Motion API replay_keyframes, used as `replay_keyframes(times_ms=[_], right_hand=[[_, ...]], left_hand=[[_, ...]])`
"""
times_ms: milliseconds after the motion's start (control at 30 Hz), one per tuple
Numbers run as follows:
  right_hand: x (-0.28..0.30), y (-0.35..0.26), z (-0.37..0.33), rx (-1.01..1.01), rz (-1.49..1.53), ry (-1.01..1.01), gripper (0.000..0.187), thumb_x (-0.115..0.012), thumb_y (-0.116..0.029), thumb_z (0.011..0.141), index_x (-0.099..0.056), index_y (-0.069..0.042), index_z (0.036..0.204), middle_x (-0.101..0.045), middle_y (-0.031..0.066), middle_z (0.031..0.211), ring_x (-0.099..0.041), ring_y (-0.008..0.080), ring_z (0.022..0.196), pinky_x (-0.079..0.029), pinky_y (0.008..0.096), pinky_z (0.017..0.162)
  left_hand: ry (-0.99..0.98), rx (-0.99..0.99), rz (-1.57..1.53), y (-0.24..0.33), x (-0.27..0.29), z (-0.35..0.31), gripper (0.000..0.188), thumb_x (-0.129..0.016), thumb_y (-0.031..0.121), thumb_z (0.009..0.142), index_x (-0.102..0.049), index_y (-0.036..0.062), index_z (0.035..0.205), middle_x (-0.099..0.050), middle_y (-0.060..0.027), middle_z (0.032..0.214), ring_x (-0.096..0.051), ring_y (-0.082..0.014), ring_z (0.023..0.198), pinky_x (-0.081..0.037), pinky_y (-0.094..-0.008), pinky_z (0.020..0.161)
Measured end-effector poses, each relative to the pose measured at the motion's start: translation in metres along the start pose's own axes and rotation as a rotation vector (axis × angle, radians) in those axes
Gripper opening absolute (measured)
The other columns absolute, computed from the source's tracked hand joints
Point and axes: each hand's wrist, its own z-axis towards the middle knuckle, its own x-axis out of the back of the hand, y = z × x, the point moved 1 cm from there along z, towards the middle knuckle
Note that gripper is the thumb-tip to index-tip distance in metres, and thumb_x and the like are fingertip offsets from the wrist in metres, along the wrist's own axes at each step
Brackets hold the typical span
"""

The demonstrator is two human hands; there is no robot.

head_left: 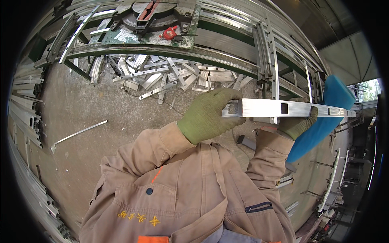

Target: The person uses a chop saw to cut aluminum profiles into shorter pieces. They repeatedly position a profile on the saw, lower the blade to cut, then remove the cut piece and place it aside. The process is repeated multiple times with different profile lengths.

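Head view, gloved hands (210, 114), square-holed metal bar (261, 107)

Pretty even, moderately bright light across the middle, with mostly soft shadows on the floor (77, 97). Daylight shows at the opening (371, 90) on the far right, which is blown out to near white, while the area below it goes dim. The slotted metal bar (261, 107) picks up some glare, so its face looks washed out. Fisheye bends the bench's front rail (133, 50) into an arc, corners are solid black, and detail gets kinda mushy near the rim.
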Motion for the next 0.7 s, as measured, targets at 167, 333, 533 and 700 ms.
replay_keyframes(times_ms=[167,333,533,700], right_hand=[[0.007,0.001,0.002,0.051,-0.127,0.219,0.053,-0.071,-0.057,0.111,-0.075,-0.005,0.121,-0.078,0.0135,0.109,-0.074,0.0327,0.101,-0.063,0.0517,0.094],[0.007,0.002,0.006,0.035,-0.183,0.24,0.05,-0.074,-0.06,0.108,-0.076,-0.012,0.123,-0.08,0.0127,0.116,-0.076,0.0336,0.107,-0.064,0.0523,0.098],[-0.007,0.009,0.006,0.03,-0.217,0.417,0.049,-0.078,-0.061,0.105,-0.077,-0.015,0.123,-0.08,0.0082,0.119,-0.076,0.0317,0.113,-0.064,0.0544,0.104],[-0.023,0.015,0.004,-0.025,-0.174,0.502,0.06,-0.08,-0.061,0.104,-0.075,-0.015,0.141,-0.078,0.0106,0.14,-0.072,0.035,0.129,-0.059,0.0571,0.116]], left_hand=[[0.005,0.012,-0.025,0.001,0.007,0.0,0.064,-0.102,0.025,0.087,-0.079,0.0087,0.144,-0.081,-0.0174,0.136,-0.08,-0.0378,0.125,-0.065,-0.047,0.107],[0.03,-0.008,-0.052,0.008,0.015,0.001,0.065,-0.102,0.025,0.086,-0.079,0.0082,0.145,-0.081,-0.0171,0.137,-0.08,-0.0369,0.127,-0.064,-0.0466,0.109],[0.027,-0.067,-0.068,0.009,0.023,0.007,0.067,-0.1,0.02,0.088,-0.076,0.0075,0.149,-0.079,-0.0171,0.144,-0.079,-0.0365,0.129,-0.063,-0.0457,0.112],[-0.041,0.036,-0.19,0.006,0.028,0.011,0.076,-0.097,0.015,0.091,-0.068,0.0082,0.161,-0.077,-0.0147,0.148,-0.078,-0.0275,0.129,-0.065,-0.0409,0.11]])
